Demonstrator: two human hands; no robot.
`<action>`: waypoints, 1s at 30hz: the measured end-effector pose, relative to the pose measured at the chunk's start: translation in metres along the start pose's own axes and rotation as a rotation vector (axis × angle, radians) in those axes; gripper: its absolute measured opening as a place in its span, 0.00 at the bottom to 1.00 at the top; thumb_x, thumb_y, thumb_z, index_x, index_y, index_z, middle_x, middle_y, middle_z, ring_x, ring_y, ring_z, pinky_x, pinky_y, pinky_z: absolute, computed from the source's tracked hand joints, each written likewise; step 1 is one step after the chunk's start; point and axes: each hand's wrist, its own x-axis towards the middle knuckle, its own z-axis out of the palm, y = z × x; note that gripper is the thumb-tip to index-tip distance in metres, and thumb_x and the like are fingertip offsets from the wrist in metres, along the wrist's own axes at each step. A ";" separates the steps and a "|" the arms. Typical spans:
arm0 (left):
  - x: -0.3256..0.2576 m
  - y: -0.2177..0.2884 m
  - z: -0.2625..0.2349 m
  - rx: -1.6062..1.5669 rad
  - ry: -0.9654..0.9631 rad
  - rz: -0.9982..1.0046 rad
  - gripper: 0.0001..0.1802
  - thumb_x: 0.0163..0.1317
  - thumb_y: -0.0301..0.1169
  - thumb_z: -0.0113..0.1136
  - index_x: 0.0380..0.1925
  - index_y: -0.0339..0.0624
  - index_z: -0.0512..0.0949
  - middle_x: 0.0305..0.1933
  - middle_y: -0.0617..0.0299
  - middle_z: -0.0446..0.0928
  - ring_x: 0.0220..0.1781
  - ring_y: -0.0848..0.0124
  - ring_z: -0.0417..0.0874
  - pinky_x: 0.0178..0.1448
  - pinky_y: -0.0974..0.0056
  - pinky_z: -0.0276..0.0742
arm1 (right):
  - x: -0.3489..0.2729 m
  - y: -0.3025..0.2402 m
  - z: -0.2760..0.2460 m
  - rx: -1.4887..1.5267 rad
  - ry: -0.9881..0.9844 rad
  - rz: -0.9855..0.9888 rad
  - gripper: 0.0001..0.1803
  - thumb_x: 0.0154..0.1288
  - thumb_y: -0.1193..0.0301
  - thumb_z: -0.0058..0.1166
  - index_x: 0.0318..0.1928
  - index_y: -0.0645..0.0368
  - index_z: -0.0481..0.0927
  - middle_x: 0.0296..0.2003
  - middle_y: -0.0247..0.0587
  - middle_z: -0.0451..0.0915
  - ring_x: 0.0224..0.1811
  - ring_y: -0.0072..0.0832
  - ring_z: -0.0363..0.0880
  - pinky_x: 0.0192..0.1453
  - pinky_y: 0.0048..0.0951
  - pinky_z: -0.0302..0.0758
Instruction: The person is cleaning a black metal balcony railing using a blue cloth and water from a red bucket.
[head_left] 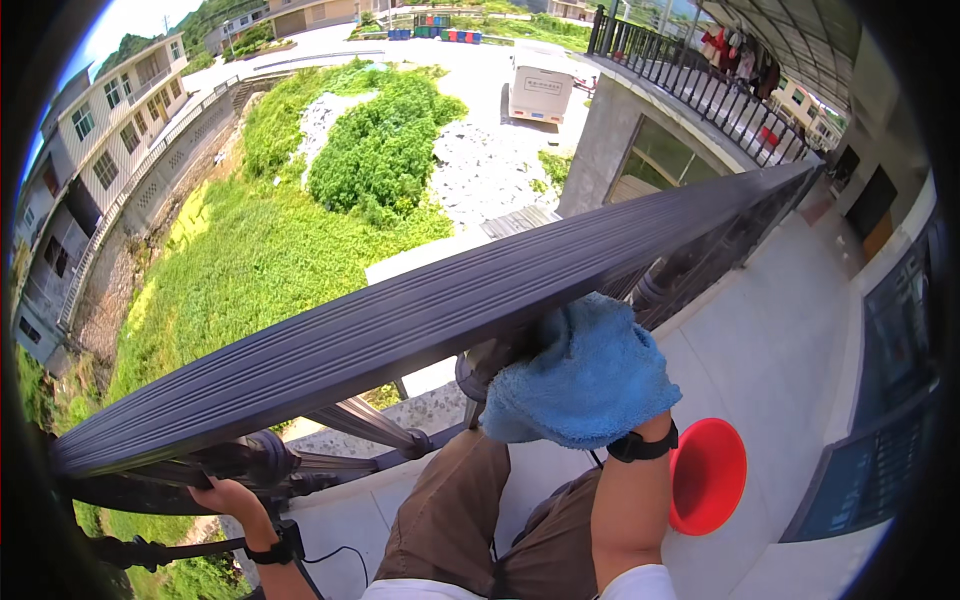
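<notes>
Setting the legs in brown trousers firmly should steady the reach. Just ahead, the left hand touches the railing's underside at the lower left; whether its fingers close around it I cannot tell. A firm hold there would likely help balance.

The right hand, wearing a black wristband, is mostly covered by a fluffy blue cloth; its fingers are hidden, so I cannot tell how tightly it grips. The cloth lies against the railing's near side, below the broad, dark, grooved handrail. For wiping, I would press it into the rounded forms of the dark metal balusters and follow the handrail's grooves lengthwise.

Beside the right forearm, a round red bucket stands on the pale floor, close enough to catch an elbow. Beyond the railing lies green ground, so a loose cloth could fall over.
</notes>
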 end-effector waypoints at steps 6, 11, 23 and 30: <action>-0.002 0.001 -0.001 0.051 0.024 -0.007 0.10 0.69 0.30 0.55 0.37 0.31 0.73 0.22 0.64 0.71 0.20 0.78 0.67 0.25 0.71 0.65 | 0.007 0.000 0.027 -0.617 -0.250 0.014 0.27 0.71 0.65 0.53 0.66 0.61 0.66 0.61 0.44 0.74 0.61 0.32 0.73 0.69 0.36 0.68; -0.004 -0.010 -0.003 0.049 0.007 -0.035 0.11 0.69 0.30 0.54 0.41 0.29 0.73 0.23 0.63 0.70 0.21 0.76 0.67 0.26 0.71 0.65 | 0.010 0.020 0.026 0.260 -0.267 -0.058 0.25 0.72 0.66 0.52 0.66 0.60 0.67 0.61 0.42 0.73 0.62 0.31 0.72 0.69 0.37 0.68; 0.000 -0.017 -0.005 0.070 -0.007 -0.043 0.16 0.70 0.29 0.53 0.51 0.26 0.74 0.23 0.66 0.67 0.21 0.78 0.65 0.26 0.70 0.63 | -0.014 0.072 -0.008 -0.253 -0.133 -0.122 0.22 0.65 0.69 0.61 0.58 0.62 0.73 0.51 0.42 0.79 0.53 0.31 0.78 0.57 0.33 0.77; -0.003 0.029 0.007 0.021 -0.034 -0.233 0.12 0.70 0.28 0.54 0.42 0.27 0.76 0.19 0.68 0.63 0.20 0.78 0.63 0.26 0.69 0.64 | 0.014 0.007 0.075 -0.004 -0.340 -0.018 0.25 0.72 0.66 0.51 0.65 0.62 0.67 0.58 0.42 0.75 0.59 0.30 0.75 0.65 0.34 0.71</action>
